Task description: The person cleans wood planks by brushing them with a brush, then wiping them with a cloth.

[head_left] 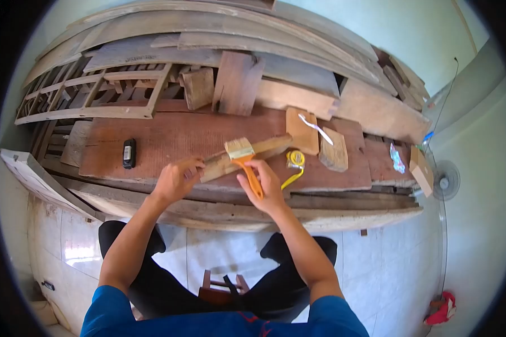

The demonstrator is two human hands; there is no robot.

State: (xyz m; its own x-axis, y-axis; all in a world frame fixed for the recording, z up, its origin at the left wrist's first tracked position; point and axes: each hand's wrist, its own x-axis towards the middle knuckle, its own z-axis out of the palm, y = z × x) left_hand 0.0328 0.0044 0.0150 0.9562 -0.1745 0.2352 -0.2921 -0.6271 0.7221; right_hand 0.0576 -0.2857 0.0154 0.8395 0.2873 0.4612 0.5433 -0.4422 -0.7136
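A narrow wooden stick [264, 150] lies slanted across a broad reddish plank [174, 140]. My left hand [177, 178] grips the stick's near left end. My right hand [264, 185] holds a paintbrush [243, 157] by its orange handle, with the pale bristles resting on the stick's middle. A yellow tape measure [295, 160] sits just right of my right hand.
A black phone-like object [129, 153] lies on the plank at left. Small wood blocks [333, 150] and a flat board [301, 130] sit at right. Stacked planks and a wooden lattice frame [90, 95] fill the back. A fan [445, 181] and a red cloth [441, 310] are on the tiled floor.
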